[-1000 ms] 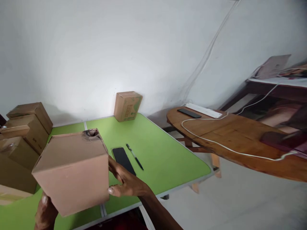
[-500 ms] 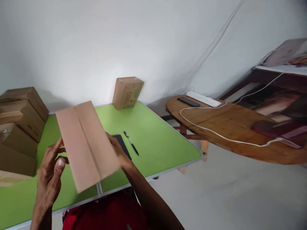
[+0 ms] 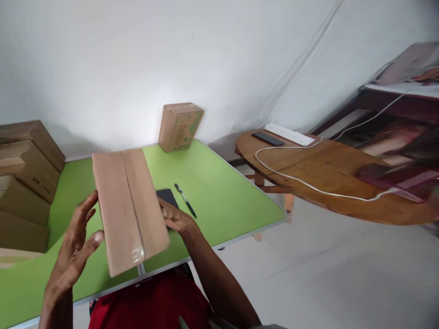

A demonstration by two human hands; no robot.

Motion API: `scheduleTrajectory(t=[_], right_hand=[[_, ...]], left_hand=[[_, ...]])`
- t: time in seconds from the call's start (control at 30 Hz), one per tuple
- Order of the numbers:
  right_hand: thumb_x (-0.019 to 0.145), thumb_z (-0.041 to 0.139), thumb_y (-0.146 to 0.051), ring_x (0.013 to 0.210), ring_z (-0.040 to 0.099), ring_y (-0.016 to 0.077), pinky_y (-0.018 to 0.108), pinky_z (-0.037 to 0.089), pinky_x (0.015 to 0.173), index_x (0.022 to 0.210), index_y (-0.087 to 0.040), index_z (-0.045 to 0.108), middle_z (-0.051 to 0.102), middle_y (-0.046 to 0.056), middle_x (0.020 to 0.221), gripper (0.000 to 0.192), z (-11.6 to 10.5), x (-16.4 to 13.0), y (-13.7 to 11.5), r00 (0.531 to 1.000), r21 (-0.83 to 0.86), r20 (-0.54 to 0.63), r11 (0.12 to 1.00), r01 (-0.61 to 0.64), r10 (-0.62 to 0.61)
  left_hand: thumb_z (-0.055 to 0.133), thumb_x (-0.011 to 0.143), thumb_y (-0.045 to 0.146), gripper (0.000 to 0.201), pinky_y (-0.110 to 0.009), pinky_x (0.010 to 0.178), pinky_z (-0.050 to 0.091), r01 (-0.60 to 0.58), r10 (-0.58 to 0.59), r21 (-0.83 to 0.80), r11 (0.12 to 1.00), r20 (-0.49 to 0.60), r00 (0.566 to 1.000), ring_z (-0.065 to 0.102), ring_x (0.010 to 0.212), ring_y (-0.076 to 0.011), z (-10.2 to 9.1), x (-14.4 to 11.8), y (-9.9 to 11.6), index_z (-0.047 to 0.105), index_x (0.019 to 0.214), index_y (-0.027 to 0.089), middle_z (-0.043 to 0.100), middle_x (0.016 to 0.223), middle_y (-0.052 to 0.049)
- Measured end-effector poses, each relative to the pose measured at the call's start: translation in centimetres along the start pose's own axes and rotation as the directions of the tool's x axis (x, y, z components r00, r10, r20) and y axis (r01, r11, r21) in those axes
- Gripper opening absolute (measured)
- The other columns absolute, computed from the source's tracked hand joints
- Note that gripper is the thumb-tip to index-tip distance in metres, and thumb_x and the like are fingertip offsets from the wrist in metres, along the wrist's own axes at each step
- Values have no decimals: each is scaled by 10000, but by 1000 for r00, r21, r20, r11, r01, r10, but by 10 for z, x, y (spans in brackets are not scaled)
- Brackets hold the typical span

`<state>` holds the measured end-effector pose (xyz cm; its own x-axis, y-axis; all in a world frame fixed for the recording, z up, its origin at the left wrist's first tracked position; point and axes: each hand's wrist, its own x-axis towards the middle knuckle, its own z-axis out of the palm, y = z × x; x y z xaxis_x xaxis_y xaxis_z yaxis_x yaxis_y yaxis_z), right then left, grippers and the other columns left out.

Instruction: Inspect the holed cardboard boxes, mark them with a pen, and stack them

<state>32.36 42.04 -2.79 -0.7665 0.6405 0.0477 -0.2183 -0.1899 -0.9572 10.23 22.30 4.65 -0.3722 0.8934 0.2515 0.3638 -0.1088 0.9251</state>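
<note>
A brown cardboard box (image 3: pixel 128 210) is held up over the near part of the green table (image 3: pixel 226 196), its taped seam facing me. My right hand (image 3: pixel 176 217) grips it from the right side, with some fingers hidden behind the box. At the box's left edge, my left hand (image 3: pixel 77 242) has its thumb and fingers spread; the fingertips are at or very near the cardboard. Behind my right hand lies a dark flat notebook-like object (image 3: pixel 168 196), partly covered. A pen (image 3: pixel 185 200) rests just right of it.
Several cardboard boxes (image 3: pixel 29 173) stand in a row at the table's left. A printed box (image 3: pixel 181 127) stands at the back by the wall. To the right, a wooden table (image 3: pixel 308 173) carries a phone (image 3: pixel 268 138), a white power strip (image 3: pixel 290 134) and a white cable (image 3: pixel 302 185).
The box has turned and shifted slightly right, and a shiny piece of tape now shows at its near end. My left hand has opened wider. The view has shifted a little.
</note>
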Motion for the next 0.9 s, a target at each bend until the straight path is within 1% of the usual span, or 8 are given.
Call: scheduleTrajectory(t=[0.1,0.17,0.23,0.33,0.47,0.67,0.8,0.9], right_hand=[[578,1077,-601,1617,551,409,585,519,1257,1628,-333,649,630,114,1712,1165,7,-3,-19,976,37,215,999,28,-35],[658,1045,-492,1662,495,387,586,471,1302,1676,-380,592,569,72,1777,1120,14,-4,-27,970,27,234,998,60,-65],[710,994,-436,1637,524,381,566,508,1271,1669,-392,599,595,56,1755,1038,20,-4,-32,979,18,183,996,91,-93],[772,909,-419,1591,571,367,518,532,1236,1573,-369,684,660,48,1681,834,23,-2,-37,983,111,131,987,116,-130],[852,810,-711,1441,667,387,532,597,1108,1328,-277,756,746,116,1492,646,26,-3,-41,995,226,20,970,89,-95],[788,987,-632,1068,745,289,416,629,865,1261,-266,637,752,76,1226,693,50,-14,-49,951,-91,-304,995,26,-53],[805,994,-567,1073,748,279,413,637,888,1297,-277,630,757,55,1195,677,56,-28,-52,956,-152,-276,987,57,-98],[770,1026,-512,1101,757,286,419,651,904,1307,-284,613,762,72,1249,714,57,-37,-53,963,-139,-254,989,55,-89]], left_hand=[[846,895,725,729,-691,1379,385,-33,26,-119,992,-54,998,513,1645,-441,3,-2,6,677,1504,360,607,1719,-125],[904,873,662,652,-672,1384,390,-59,46,-119,991,-115,992,539,1632,-422,7,-2,8,678,1395,343,638,1685,-113],[974,834,551,687,-651,1371,420,-93,76,-104,990,-163,984,542,1635,-410,12,-1,6,649,1404,345,629,1694,-112],[1014,805,409,977,-634,1329,479,-152,140,-66,986,-158,977,507,1662,-403,18,-2,-6,518,1646,421,537,1774,-124],[916,910,295,962,-631,1382,400,-242,245,53,969,-62,967,401,1727,-377,26,-11,-28,462,1733,502,469,1808,-95],[813,990,296,846,-617,1387,400,-247,245,90,965,30,969,360,1743,-363,34,-30,-35,458,1734,492,446,1820,-80],[747,1004,622,671,-655,1387,356,-154,149,-54,987,-97,984,484,1641,-403,36,-22,-24,592,1629,432,579,1691,-85],[753,981,684,665,-665,1345,400,-102,83,-60,993,-263,961,594,1509,-399,41,-3,-11,654,1580,414,663,1520,-91]])
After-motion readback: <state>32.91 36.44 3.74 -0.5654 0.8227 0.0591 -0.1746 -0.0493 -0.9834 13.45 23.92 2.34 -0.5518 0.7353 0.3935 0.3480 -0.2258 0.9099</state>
